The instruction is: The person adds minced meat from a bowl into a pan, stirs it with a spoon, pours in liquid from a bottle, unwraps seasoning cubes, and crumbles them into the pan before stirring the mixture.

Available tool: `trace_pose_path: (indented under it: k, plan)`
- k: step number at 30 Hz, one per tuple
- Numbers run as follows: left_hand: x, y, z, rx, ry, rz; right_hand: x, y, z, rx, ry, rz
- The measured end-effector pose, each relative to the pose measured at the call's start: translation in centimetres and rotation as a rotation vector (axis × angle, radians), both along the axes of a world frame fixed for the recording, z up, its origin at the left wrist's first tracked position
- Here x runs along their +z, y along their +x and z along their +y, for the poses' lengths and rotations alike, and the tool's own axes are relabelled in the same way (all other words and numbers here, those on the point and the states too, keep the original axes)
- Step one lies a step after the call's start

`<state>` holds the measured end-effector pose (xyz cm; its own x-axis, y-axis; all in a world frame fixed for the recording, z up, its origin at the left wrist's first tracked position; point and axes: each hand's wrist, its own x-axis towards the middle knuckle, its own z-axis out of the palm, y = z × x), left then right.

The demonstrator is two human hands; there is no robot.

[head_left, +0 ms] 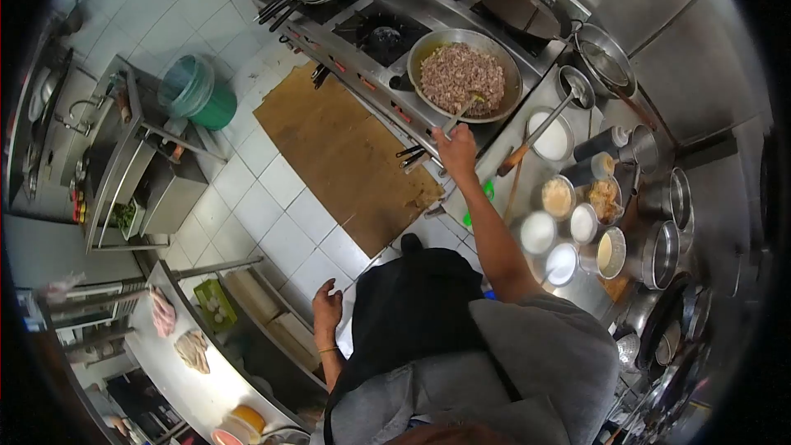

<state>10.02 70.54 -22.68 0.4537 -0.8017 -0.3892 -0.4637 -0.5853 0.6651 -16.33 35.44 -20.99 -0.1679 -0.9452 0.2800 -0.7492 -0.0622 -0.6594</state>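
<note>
My right hand (457,151) is closed around the handle of a metal cooking utensil (456,119). The head of that utensil is sunk in a heap of browned minced meat (463,74), so its shape is hidden. The meat lies in a wide metal pan (512,97) on the stove. Down by my left side, my left hand (327,306) hangs in the air with loosely bent, parted fingers and holds nothing.
Right of the pan, a counter carries a ladle (540,128), bowls of white powder (539,232), squeeze bottles (592,169) and several other containers. A green bin (216,109) stands on the tiles. Brown cardboard (346,156) covers the floor. A steel table (185,325) holds cloths.
</note>
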Motion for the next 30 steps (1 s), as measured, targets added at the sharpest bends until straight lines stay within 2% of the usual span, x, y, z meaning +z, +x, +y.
trace_pose_path:
  k: [1,2,5,8,10,11,12,13,16,18,21,25,26,27,28,30]
  plan:
    - [-0.6,1.5,-1.0,0.005,0.003,0.006,-0.4,0.6,-1.4,0.006,0.114,0.032]
    - [-1.1,2.8,-1.5,0.023,-0.013,0.002,-0.9,0.9,-2.3,-0.004,0.115,0.041]
    - [-1.4,5.9,-5.2,-0.004,-0.011,-0.015,0.3,2.0,-3.4,-0.105,0.49,0.028]
    - [-2.9,9.6,-9.6,-0.065,0.009,0.048,0.0,-0.1,-3.3,-0.229,0.562,0.147]
    - [-3.7,12.2,-14.4,-0.18,0.026,0.086,-2.2,-2.0,-3.2,-0.389,0.361,0.317]
    - [-5.7,14.3,-16.5,-0.326,-0.104,0.021,-1.6,-2.6,-3.0,-0.416,0.357,0.323]
    - [-6.5,16.1,-19.1,-0.357,-0.097,0.023,-0.5,-3.2,-2.6,-0.427,0.45,0.378]
    - [-5.7,17.5,-21.6,-0.364,-0.127,0.035,0.8,-3.7,-2.5,-0.438,0.543,0.436]
    - [-4.9,22.4,-28.3,-0.364,-0.255,0.047,3.5,-4.2,-2.5,-0.441,0.564,0.53]
    - [-3.2,25.4,-31.5,-0.358,-0.188,0.032,5.9,-3.3,-1.7,-0.43,0.507,0.519]
    - [-1.4,28.6,-34.7,-0.365,-0.202,0.024,10.5,-0.3,-0.9,-0.577,0.255,0.513]
    - [-1.2,29.9,-37.4,-0.39,-0.161,0.022,9.4,1.4,-3.6,-0.474,0.317,0.578]
    - [-1.6,30.0,-37.8,-0.402,-0.112,0.021,10.2,3.3,-5.2,-0.462,0.34,0.512]
    - [-3.7,30.2,-38.2,-0.466,-0.178,-0.041,5.0,1.5,-7.3,-0.466,0.396,0.531]
    - [-2.9,29.2,-38.3,-0.504,-0.2,0.001,4.8,2.7,-9.0,-0.511,0.558,0.48]
    - [-2.5,27.6,-38.2,-0.589,-0.131,-0.011,2.2,2.7,-10.0,-0.546,0.552,0.434]
